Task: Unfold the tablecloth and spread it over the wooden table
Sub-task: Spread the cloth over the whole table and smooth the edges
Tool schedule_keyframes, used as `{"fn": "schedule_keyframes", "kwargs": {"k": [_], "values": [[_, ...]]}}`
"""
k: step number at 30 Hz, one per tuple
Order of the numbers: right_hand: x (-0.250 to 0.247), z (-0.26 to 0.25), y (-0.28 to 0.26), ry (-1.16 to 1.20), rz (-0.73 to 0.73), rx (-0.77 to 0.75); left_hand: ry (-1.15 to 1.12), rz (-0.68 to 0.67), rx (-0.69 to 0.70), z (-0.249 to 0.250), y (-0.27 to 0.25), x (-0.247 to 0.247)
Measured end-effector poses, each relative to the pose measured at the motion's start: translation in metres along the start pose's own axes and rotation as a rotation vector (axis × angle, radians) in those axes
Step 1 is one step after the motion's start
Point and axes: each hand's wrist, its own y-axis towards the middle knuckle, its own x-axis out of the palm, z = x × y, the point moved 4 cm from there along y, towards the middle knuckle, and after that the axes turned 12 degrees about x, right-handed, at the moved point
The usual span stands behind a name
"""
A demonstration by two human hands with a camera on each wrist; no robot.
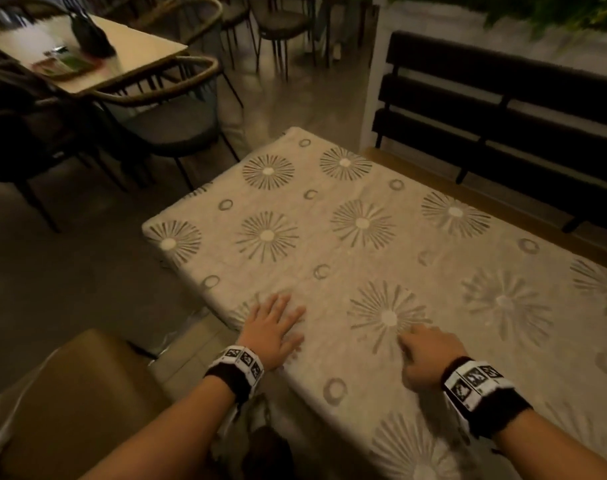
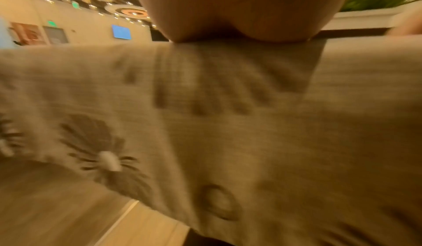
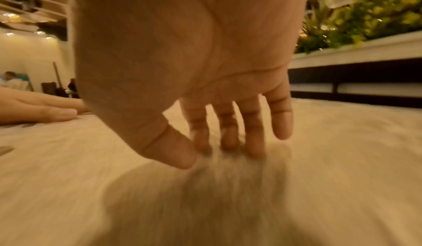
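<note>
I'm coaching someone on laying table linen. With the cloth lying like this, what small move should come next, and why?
Probably slide the cloth toward the bench. The tablecloth is unfolded, the left hand lies flat on it and the right hand touches it with its fingertips, yet a strip of bare wooden table shows along the far side.

Dim warm indoor light, motion blur, wide-angle bending at edges.

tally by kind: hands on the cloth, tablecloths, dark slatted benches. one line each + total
Hands on the cloth: 2, left hand flat, right hand with fingertips down
Tablecloth: 1
Dark slatted bench: 1
Total: 4
</note>
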Motion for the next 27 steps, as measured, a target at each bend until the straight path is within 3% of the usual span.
{"fn": "schedule_keyframes", "kwargs": {"k": [4,10,13,16,19,21,23,25,27], "values": [[-0.051,-0.073,0.047,-0.015,0.016,-0.035,-0.076,0.042,-0.126,-0.108,0.008,-0.022],[-0.118,-0.228,0.123,0.23,0.207,-0.368,-0.036,-0.085,0.197,-0.111,0.042,-0.033],[-0.135,-0.27,0.154,0.259,0.148,-0.397,0.033,0.028,0.274,-0.166,0.044,-0.042],[-0.134,-0.278,0.178,0.26,0.043,-0.362,-0.038,0.057,0.08,-0.274,0.029,-0.056],[-0.137,-0.28,0.188,0.247,-0.037,-0.353,-0.141,0.102,-0.385,-0.398,0.007,-0.063],[-0.143,-0.284,0.191,0.217,-0.048,-0.353,-0.317,0.089,-0.625,-0.442,0.0,-0.068],[-0.151,-0.289,0.191,0.183,-0.071,-0.347,-0.345,0.158,-0.66,-0.447,0.011,-0.081],[-0.157,-0.294,0.191,0.134,-0.108,-0.32,-0.36,0.268,-0.499,-0.43,0.029,-0.095],[-0.159,-0.296,0.194,0.122,-0.146,-0.298,-0.41,0.206,-0.405,-0.415,0.043,-0.097]]}}
